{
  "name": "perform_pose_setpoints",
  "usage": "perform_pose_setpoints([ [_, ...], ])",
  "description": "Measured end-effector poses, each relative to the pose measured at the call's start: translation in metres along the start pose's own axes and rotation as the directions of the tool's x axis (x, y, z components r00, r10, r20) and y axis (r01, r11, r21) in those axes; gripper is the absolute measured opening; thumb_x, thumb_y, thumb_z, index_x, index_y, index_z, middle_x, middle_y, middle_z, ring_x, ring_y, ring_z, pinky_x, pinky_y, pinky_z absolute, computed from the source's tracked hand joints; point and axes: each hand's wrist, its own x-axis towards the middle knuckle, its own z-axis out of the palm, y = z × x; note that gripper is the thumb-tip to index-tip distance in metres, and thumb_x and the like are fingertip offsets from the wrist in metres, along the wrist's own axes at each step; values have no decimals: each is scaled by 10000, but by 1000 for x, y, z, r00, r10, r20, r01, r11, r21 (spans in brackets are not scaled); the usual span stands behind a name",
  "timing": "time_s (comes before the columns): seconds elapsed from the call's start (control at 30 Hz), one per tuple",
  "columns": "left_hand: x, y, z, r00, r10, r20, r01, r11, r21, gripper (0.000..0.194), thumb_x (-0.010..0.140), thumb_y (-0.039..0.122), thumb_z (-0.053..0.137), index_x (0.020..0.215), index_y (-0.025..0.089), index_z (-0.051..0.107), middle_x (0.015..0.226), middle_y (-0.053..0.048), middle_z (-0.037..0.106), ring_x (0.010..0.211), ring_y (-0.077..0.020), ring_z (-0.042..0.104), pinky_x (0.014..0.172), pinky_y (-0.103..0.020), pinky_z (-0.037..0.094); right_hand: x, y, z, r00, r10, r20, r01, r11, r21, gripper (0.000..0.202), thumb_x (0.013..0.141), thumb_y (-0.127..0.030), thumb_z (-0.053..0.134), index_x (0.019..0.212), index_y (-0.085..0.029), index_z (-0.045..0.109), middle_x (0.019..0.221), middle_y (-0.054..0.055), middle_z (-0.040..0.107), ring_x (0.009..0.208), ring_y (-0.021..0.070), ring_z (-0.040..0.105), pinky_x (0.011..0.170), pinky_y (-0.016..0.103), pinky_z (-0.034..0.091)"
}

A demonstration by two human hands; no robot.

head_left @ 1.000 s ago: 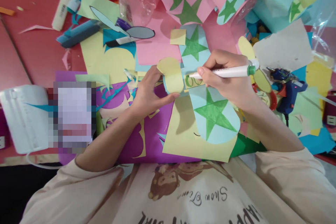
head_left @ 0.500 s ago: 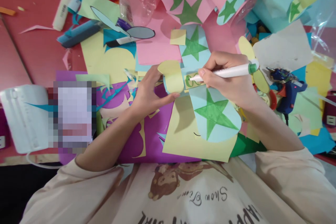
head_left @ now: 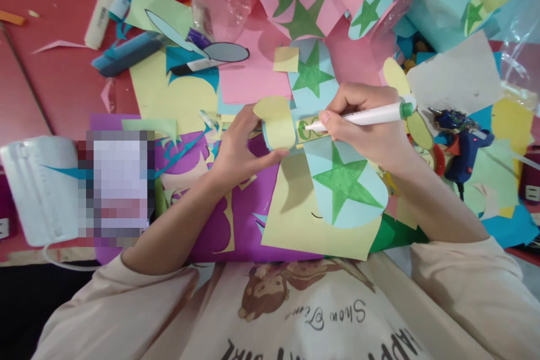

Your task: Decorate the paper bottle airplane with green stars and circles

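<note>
My right hand [head_left: 367,124] is closed round a white marker with a green cap end [head_left: 371,116]. The marker's tip touches a narrow yellow strip [head_left: 301,138] that bears green curved marks. Thumb and fingers of my left hand [head_left: 242,149] grip the left side of a blue and yellow paper cutout [head_left: 278,124], whose yellow rounded flap stands up beside the strip. A light blue rounded piece with a green star [head_left: 348,185] extends below the strip, and another green star piece [head_left: 312,73] lies above it.
A blue glue gun [head_left: 466,154] lies at the right. Pixelated phone-like object [head_left: 120,180] and white device [head_left: 40,191] are at the left. Markers [head_left: 102,8], a clear plastic dome [head_left: 219,0] and paper scraps lie farther back.
The green mark at the marker's tip looks slightly fuller. Both hands have stayed in nearly the same place.
</note>
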Motion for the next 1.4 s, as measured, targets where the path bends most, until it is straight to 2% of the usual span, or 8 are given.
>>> perform_pose_setpoints([
  [0.33,0,1,0,1000,-9,-5,9,1000,2,617,752,643,675,1225,271,543,1227,-100,598,1119,-294,609,940,-452,538,1,-2,0,1000,13,16,-13,1000,3,325,825,-241,644,558,-217,460,518,-41,510,485,91,433,449,276,345],
  [0.6,0,1,0,1000,-21,-11,21,1000,7,637,743,653,676,1218,250,543,1237,-105,601,1137,-307,607,939,-452,547,2,-2,-1,998,54,28,-53,998,-34,358,791,-334,682,543,-232,444,483,-30,475,500,115,456,422,279,336],
  [0.93,0,-3,1,1000,18,-25,-18,1000,12,602,745,635,686,1197,260,553,1127,-104,597,1056,-300,618,914,-485,536,-1,3,1,999,3,-35,-3,1000,7,311,863,-340,632,606,-218,505,563,-22,556,516,106,493,470,277,397],
  [1.1,-1,-3,1,1000,6,-19,-5,1000,28,599,751,637,678,1204,269,546,1146,-102,600,1077,-292,614,913,-469,547,-1,4,2,996,40,-82,-39,999,14,311,850,-387,657,630,-224,510,577,-10,576,530,122,519,480,287,432],
  [1.4,0,-3,0,1000,-1,-15,1,1000,3,588,738,633,695,1181,275,550,1168,-99,596,1091,-297,608,924,-473,527,-1,2,3,996,49,-68,-49,999,3,324,855,-400,654,629,-231,493,579,-17,570,527,122,520,488,286,428],
])
